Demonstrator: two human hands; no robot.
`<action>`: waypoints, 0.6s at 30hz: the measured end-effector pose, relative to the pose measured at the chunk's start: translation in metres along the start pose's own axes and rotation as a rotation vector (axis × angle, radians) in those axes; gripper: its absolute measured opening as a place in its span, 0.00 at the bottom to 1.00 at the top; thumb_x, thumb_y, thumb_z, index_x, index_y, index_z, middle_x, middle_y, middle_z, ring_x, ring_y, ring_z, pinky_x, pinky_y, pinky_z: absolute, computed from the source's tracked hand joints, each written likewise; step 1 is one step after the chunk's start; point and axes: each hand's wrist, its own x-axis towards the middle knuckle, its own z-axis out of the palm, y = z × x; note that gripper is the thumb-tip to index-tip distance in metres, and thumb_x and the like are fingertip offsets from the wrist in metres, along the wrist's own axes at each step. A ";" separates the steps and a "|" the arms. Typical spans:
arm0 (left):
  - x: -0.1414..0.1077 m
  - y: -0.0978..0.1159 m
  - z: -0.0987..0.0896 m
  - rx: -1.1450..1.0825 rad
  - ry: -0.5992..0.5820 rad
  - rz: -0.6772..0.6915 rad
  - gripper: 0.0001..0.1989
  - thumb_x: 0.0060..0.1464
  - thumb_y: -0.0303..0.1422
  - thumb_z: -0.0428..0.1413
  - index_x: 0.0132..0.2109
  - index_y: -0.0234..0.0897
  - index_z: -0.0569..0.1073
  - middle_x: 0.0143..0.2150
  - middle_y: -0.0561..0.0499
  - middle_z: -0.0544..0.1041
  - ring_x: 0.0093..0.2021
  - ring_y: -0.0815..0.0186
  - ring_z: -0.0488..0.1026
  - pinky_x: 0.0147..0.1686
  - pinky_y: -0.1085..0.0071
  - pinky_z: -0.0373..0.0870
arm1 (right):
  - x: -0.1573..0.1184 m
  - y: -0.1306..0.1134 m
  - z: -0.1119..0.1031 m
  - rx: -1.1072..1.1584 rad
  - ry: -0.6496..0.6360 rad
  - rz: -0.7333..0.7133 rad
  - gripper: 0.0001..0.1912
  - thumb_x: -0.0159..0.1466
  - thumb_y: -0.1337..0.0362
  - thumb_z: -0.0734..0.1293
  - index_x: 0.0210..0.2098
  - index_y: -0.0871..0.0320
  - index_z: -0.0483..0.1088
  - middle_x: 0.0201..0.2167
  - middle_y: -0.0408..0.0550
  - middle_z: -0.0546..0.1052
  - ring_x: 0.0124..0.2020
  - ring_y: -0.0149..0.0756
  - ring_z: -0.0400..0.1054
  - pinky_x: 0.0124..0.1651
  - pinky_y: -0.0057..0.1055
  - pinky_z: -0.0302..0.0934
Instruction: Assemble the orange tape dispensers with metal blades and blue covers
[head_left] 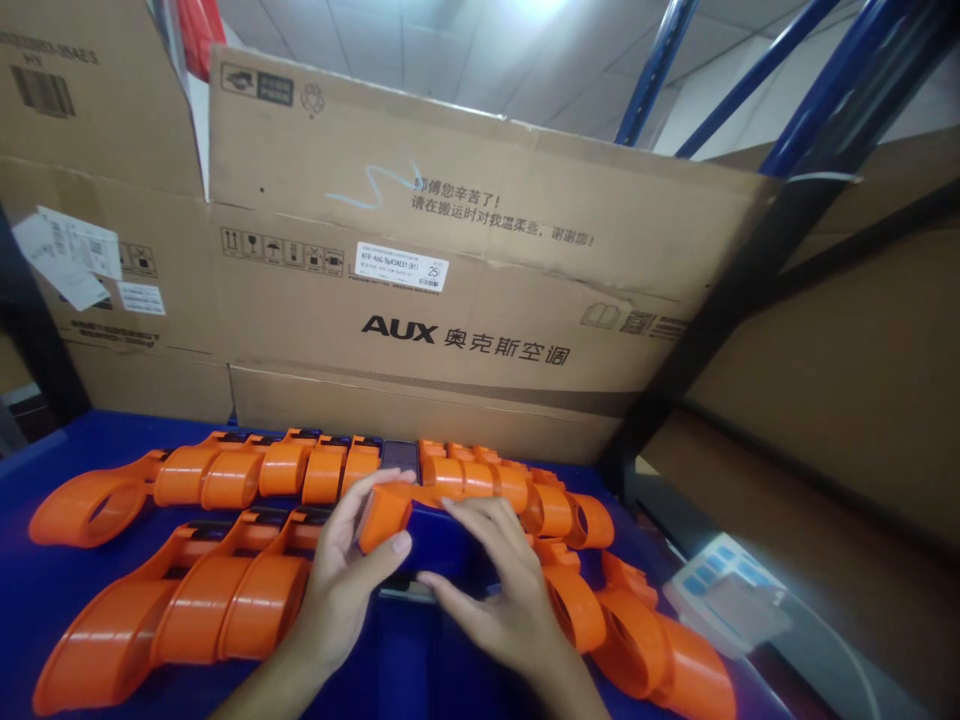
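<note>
Near the middle, both of my hands are around an orange tape dispenser (386, 512). Its left end shows a serrated edge. My left hand (349, 570) closes on that end, thumb along the front face. My right hand (499, 570) grips the other end, fingers on top and thumb underneath. A dark blue patch (442, 538) shows between the hands; whether it belongs to the dispenser or lies behind it, I cannot tell. Just below, a thin flat edge (405, 592) is partly hidden. Similar orange dispensers (191, 610) lie in rows on both sides.
A blue tabletop (30, 590) bears the rows. Behind stands a large printed cardboard panel (465, 250). A small dark rectangular object (400, 457) lies at the back middle. On the right are a dark rack post (675, 345) and a white-and-blue box (724, 590).
</note>
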 end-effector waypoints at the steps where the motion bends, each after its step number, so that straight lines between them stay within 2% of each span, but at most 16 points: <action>1: 0.000 0.001 0.001 0.015 0.003 0.001 0.23 0.54 0.32 0.68 0.56 0.46 0.76 0.62 0.46 0.77 0.67 0.49 0.68 0.68 0.55 0.59 | 0.000 0.000 0.000 -0.001 0.000 -0.004 0.36 0.59 0.62 0.79 0.64 0.45 0.68 0.51 0.52 0.77 0.50 0.50 0.73 0.52 0.46 0.70; 8: 0.005 -0.006 0.002 0.047 0.115 0.019 0.22 0.45 0.33 0.73 0.48 0.44 0.77 0.57 0.45 0.82 0.62 0.50 0.74 0.64 0.58 0.64 | -0.001 0.003 0.002 -0.026 -0.004 -0.042 0.37 0.59 0.62 0.79 0.66 0.44 0.67 0.49 0.52 0.76 0.49 0.50 0.72 0.51 0.48 0.70; 18: 0.003 -0.005 0.000 0.133 0.097 0.088 0.18 0.47 0.33 0.72 0.44 0.45 0.75 0.56 0.46 0.82 0.63 0.48 0.72 0.63 0.57 0.62 | -0.002 0.001 0.000 -0.074 0.009 -0.096 0.40 0.59 0.62 0.79 0.68 0.43 0.65 0.48 0.53 0.75 0.48 0.51 0.72 0.49 0.49 0.71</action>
